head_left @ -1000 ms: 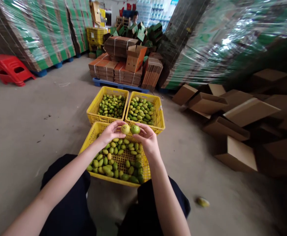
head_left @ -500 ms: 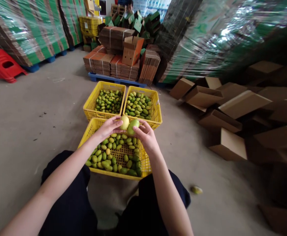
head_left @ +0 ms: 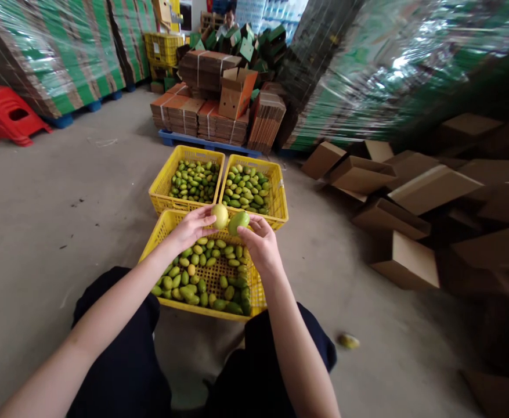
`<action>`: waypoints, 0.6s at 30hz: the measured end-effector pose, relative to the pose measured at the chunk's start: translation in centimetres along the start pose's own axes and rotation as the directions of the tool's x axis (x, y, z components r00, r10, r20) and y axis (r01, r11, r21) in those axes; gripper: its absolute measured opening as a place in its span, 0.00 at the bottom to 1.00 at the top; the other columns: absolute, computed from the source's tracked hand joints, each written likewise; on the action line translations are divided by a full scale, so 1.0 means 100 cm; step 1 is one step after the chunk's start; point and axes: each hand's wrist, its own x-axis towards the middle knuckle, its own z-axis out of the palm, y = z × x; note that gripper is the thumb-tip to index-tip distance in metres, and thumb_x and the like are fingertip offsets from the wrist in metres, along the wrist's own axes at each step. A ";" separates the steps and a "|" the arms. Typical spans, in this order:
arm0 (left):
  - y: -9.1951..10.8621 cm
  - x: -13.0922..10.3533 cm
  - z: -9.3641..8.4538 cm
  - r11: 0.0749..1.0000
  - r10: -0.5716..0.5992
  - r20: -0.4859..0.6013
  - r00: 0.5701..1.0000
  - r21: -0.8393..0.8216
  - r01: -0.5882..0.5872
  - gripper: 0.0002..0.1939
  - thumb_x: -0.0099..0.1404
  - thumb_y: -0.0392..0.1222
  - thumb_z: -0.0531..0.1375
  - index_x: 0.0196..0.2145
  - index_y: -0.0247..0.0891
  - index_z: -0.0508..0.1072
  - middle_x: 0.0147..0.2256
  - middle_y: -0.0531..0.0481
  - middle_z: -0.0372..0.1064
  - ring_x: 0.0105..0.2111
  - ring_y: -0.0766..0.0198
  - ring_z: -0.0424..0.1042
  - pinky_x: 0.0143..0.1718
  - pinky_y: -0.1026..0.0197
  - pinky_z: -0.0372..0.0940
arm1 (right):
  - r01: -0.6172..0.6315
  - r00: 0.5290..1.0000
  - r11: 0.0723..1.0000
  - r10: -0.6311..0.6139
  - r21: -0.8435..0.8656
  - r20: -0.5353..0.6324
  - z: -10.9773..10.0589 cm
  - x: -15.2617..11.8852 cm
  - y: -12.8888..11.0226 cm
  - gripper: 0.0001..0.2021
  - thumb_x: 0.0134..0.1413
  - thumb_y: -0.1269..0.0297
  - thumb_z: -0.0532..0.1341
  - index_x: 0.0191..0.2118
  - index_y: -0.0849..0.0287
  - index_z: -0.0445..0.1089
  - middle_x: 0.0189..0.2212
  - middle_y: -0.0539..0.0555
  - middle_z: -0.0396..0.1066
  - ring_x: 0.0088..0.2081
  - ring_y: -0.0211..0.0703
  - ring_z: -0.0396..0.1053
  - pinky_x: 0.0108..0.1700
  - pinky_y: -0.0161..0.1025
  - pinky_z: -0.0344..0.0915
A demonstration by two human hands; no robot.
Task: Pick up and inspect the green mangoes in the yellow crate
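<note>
My left hand [head_left: 194,227] is closed on a pale yellow-green mango [head_left: 220,216]. A greener mango [head_left: 238,222] is gripped in my right hand [head_left: 261,242], tilted beside the paler one. Both are held up over the far side of the near yellow crate [head_left: 150,252]. Many green mangoes [head_left: 188,292] lie in that crate, with one more yellow among them, and part of its perforated bottom shows. Behind it stand two yellow crates side by side, the left one [head_left: 161,184] and the right one [head_left: 279,200], both holding green mangoes.
Open cardboard boxes [head_left: 415,255] lie heaped on the right. One mango [head_left: 349,341] rests on the floor. A blue pallet [head_left: 210,143] bears bundled flat cartons [head_left: 223,125]. A red stool [head_left: 13,113] stands at left, near film-wrapped stacks [head_left: 62,58]. A person [head_left: 228,22] is at the back.
The greener mango has turned in my right hand and lies more level. My left hand keeps its hold, nearly in place. The view has shifted slightly.
</note>
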 end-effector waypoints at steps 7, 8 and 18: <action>0.001 0.000 0.008 0.980 -0.098 -0.104 0.990 -0.183 0.078 0.11 0.64 0.35 0.58 0.44 0.31 0.75 0.41 0.42 0.76 0.39 0.61 0.76 0.46 0.56 0.71 | -0.198 0.980 0.957 0.197 0.211 0.023 0.001 0.005 0.001 0.16 0.37 0.59 0.68 0.37 0.53 0.73 0.35 0.50 0.77 0.39 0.48 0.73 0.39 0.42 0.70; 0.001 0.000 0.010 0.976 -0.118 -0.102 0.988 -0.197 0.096 0.12 0.66 0.38 0.57 0.44 0.30 0.75 0.41 0.40 0.76 0.39 0.60 0.76 0.45 0.58 0.71 | -0.228 0.974 0.942 0.225 0.248 0.039 0.002 0.005 0.001 0.15 0.37 0.58 0.67 0.36 0.54 0.73 0.34 0.51 0.77 0.38 0.48 0.74 0.39 0.42 0.70; -0.003 -0.006 0.015 0.985 -0.042 0.016 0.999 -0.167 0.044 0.11 0.60 0.44 0.61 0.34 0.31 0.75 0.24 0.50 0.70 0.14 0.76 0.59 0.12 0.72 0.52 | -0.172 0.982 0.969 0.154 0.175 0.110 0.007 0.003 0.007 0.16 0.43 0.54 0.63 0.40 0.52 0.67 0.26 0.47 0.69 0.17 0.34 0.57 0.17 0.35 0.52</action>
